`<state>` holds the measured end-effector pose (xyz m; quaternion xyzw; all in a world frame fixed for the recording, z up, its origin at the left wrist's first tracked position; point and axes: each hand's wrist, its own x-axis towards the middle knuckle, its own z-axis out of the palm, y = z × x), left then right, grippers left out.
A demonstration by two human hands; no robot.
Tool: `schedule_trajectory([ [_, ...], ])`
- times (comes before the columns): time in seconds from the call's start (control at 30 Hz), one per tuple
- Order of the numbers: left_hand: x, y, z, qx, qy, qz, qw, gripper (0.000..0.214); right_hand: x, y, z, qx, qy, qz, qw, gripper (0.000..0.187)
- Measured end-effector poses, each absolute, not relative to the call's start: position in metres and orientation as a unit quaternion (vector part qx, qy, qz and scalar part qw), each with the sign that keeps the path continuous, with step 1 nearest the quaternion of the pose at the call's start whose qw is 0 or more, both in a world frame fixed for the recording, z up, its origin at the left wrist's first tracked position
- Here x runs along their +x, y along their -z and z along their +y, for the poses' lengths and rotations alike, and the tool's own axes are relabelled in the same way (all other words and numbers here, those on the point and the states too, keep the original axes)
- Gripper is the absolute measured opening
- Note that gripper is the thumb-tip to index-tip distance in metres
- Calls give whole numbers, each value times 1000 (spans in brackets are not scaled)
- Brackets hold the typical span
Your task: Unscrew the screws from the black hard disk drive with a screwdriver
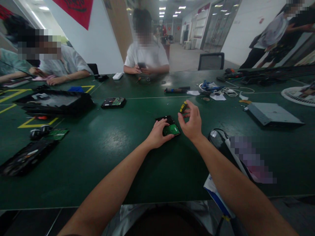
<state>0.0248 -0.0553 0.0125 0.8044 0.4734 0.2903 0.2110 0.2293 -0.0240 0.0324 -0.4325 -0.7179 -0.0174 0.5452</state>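
Drive: one, black casing with a green circuit board upward (172, 129), lying on the green table (105, 183); partly hidden by the fingers.
Left hand (158, 134): laid over the drive's left side, fingers curved across the casing, thumb along the near edge; part-closed, steadying it against the tabletop.
Right hand (192, 121): just right of the drive and raised above the tabletop; fingers curled, thumb and fingertips closed on a small tool.
Small tool (183, 107): yellow and black, above and beyond the drive's right end; its working end cannot be made out.
Second drive (113, 102): beyond the drive and to its left, board showing, lying apart.
Black housing (56, 102): farther left of the drive, open-topped.
Long black part (29, 157): well left of the drive, on its near side, a green board (59, 134) at its far end.
Metal box (274, 114): grey, well right of the drive.
Pen-like tools (176, 90): beyond the drive, near the white cable (232, 91).
Person in white shirt (146, 57): seated across the table beyond the drive, both hands at a dark phone (142, 65).
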Motion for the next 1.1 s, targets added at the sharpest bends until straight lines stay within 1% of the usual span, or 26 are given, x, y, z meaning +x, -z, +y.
schedule_trajectory([
  [0.17, 25, -12, -55, 805, -290, 472, 211, 55, 230, -32, -24, -427, 9, -718, 549, 67],
  [0.73, 25, -13, -55, 805, -287, 474, 212, 54, 229, -33, -25, -428, 20, -724, 541, 72],
  [1.1, 24, -10, -54, 806, -289, 472, 211, 55, 229, -35, -26, -416, 8, -724, 550, 66],
])
